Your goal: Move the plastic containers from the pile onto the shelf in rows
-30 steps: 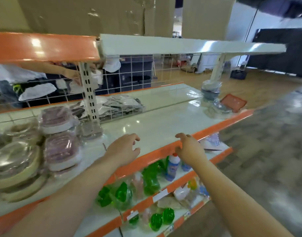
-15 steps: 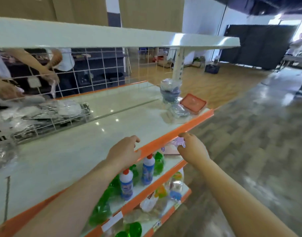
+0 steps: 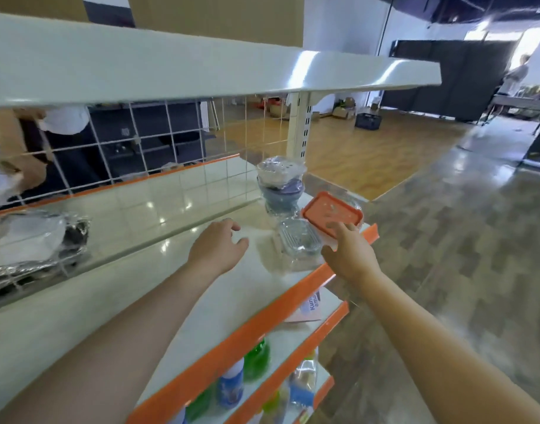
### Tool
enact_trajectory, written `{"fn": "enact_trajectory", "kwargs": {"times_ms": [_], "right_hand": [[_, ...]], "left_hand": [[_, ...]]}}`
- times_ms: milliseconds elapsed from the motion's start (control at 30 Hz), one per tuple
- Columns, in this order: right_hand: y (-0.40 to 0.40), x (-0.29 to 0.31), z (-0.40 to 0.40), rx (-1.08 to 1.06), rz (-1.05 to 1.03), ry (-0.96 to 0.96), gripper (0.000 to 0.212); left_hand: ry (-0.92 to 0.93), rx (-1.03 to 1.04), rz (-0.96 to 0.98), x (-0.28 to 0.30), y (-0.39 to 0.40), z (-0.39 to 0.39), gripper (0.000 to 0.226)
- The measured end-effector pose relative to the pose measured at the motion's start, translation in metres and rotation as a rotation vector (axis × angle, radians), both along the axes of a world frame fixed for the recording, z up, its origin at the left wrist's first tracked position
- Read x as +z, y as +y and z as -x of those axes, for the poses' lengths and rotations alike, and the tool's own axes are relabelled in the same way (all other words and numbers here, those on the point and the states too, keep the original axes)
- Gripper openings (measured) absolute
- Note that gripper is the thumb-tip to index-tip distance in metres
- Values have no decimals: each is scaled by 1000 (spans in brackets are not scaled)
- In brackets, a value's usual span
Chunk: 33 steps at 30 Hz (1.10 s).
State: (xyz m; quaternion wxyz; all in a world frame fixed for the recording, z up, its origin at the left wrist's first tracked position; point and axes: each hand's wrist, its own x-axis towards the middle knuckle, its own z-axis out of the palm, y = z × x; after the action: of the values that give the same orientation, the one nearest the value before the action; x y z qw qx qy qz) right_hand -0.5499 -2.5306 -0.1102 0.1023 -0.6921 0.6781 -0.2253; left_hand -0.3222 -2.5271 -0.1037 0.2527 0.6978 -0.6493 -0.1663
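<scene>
— What has changed in the last second?

— The view has been swung right along the shelf (image 3: 176, 301); the pile is now seen centre-right, at the shelf's end. Both hands have been brought up to it.

— And the fingers?

— The left hand (image 3: 216, 250) is loosely spread, nothing held. The right hand (image 3: 349, 255) is laid against the orange-lidded box (image 3: 331, 214), beside the clear tub (image 3: 299, 238) — no grasp yet, so a pick-up is judged imminent.
</scene>
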Motion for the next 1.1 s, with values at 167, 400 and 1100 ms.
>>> {"fn": "enact_trajectory", "kwargs": {"times_ms": [167, 400, 1100], "right_hand": [[-52, 10, 16, 16, 80, -43, 48], [-126, 19, 36, 92, 101, -2, 44], [-255, 17, 54, 456, -120, 20, 69]], "left_hand": [[61, 86, 47, 7, -59, 20, 58], [22, 164, 10, 15, -120, 60, 84], [150, 478, 112, 13, -227, 91, 90]]}}
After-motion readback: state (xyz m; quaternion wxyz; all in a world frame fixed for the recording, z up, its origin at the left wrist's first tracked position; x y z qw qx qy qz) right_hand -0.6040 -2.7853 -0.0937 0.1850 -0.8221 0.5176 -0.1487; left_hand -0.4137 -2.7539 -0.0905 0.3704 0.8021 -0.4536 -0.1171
